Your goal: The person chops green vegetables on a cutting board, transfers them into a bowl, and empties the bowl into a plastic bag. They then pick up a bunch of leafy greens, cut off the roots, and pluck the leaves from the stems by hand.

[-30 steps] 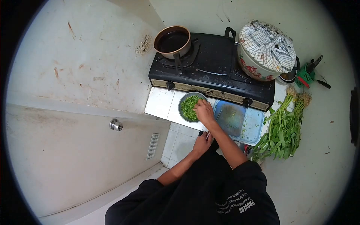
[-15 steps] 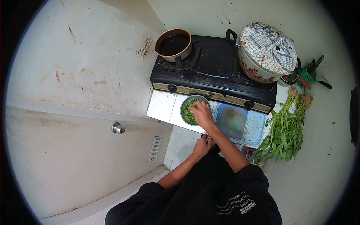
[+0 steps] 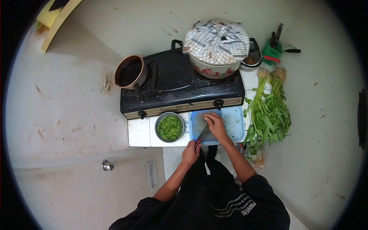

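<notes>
A knife with a red handle is gripped in my left hand, its blade slanting up over the blue cutting board. The fingers of my right hand are bent together close to the blade's tip, above the board. Whether they pinch the blade or a bit of greens is hidden. The board lies in a light-blue tray with green scraps in it. Left of the tray, a round grey bowl holds chopped greens.
Behind the counter's front strip stands a black stove bearing a saucepan and a cloth-covered pot. Leafy green stalks lie at the right. A green basket with utensils is at the far right; a door with a knob is left.
My right hand has left the bowl of greens and moved right to the cutting board. My left hand has brought the knife up over the board. The view has shifted to the right.
</notes>
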`<state>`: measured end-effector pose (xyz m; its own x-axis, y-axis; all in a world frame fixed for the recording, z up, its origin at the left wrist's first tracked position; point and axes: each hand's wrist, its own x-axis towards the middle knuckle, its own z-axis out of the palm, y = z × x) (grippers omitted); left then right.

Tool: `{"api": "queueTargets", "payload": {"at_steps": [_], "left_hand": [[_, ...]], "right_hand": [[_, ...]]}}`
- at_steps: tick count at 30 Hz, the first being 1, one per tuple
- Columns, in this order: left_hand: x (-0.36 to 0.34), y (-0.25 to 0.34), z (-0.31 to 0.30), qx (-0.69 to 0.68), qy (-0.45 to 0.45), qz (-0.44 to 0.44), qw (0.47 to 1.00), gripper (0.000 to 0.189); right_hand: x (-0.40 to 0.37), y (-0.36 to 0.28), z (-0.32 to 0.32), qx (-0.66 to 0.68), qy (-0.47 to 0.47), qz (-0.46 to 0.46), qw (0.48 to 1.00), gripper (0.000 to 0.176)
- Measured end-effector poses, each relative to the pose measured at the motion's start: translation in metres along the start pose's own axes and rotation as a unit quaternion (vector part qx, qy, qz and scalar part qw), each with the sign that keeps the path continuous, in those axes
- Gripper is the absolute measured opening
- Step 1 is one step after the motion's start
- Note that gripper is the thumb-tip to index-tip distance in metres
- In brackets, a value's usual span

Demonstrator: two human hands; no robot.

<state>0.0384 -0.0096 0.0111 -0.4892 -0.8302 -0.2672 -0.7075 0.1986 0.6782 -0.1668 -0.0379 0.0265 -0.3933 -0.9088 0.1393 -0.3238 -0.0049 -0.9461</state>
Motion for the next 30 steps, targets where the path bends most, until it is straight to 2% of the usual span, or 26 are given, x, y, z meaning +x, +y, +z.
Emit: {"api": "queueTargets", "payload": {"at_steps": [3, 6, 9, 12, 15, 18, 19, 22, 23, 27, 30], "left_hand": [[0.015, 0.004, 0.001, 0.026, 0.02, 0.041, 0.999, 0.022], [0.032, 0.002, 0.004, 0.064, 0.058, 0.125, 0.988, 0.023], [0.043, 0.011, 0.001, 0.108, 0.059, 0.139, 0.983, 0.026], [0.048, 0.016, -0.006, 0.099, 0.068, 0.144, 0.982, 0.026], [0.039, 0.022, -0.022, 0.024, 0.134, 0.193, 0.972, 0.023], [0.009, 0.028, -0.044, -0.031, 0.208, 0.101, 0.972, 0.021], [0.003, 0.02, -0.052, 0.034, 0.234, 0.106, 0.966, 0.022], [-0.014, -0.011, -0.059, 0.131, 0.226, -0.004, 0.965, 0.025], [-0.016, -0.031, -0.055, 0.173, 0.204, -0.014, 0.964, 0.025], [-0.009, -0.067, -0.053, 0.133, 0.174, -0.027, 0.975, 0.019], [-0.007, -0.07, -0.06, 0.093, 0.205, 0.105, 0.969, 0.014]], "right_hand": [[-0.019, 0.018, -0.02, -0.051, 0.005, 0.012, 0.999, 0.017], [-0.037, 0.036, -0.021, -0.07, -0.005, -0.004, 0.998, 0.019], [-0.05, 0.039, -0.017, -0.09, -0.014, 0.017, 0.996, 0.02], [-0.055, 0.037, -0.007, -0.077, -0.012, 0.006, 0.997, 0.021], [-0.056, 0.032, -0.003, -0.087, -0.011, 0.006, 0.996, 0.021], [-0.055, 0.029, -0.002, -0.09, -0.009, -0.005, 0.996, 0.02], [-0.056, 0.028, -0.001, -0.095, -0.012, 0.002, 0.995, 0.02], [-0.057, 0.022, 0.0, -0.102, -0.019, 0.017, 0.994, 0.02], [-0.058, 0.018, 0.0, -0.101, -0.02, 0.019, 0.995, 0.02], [-0.065, 0.019, 0.003, -0.086, -0.026, 0.005, 0.996, 0.02], [-0.079, 0.016, 0.0, -0.083, -0.014, 0.014, 0.996, 0.02]]}}
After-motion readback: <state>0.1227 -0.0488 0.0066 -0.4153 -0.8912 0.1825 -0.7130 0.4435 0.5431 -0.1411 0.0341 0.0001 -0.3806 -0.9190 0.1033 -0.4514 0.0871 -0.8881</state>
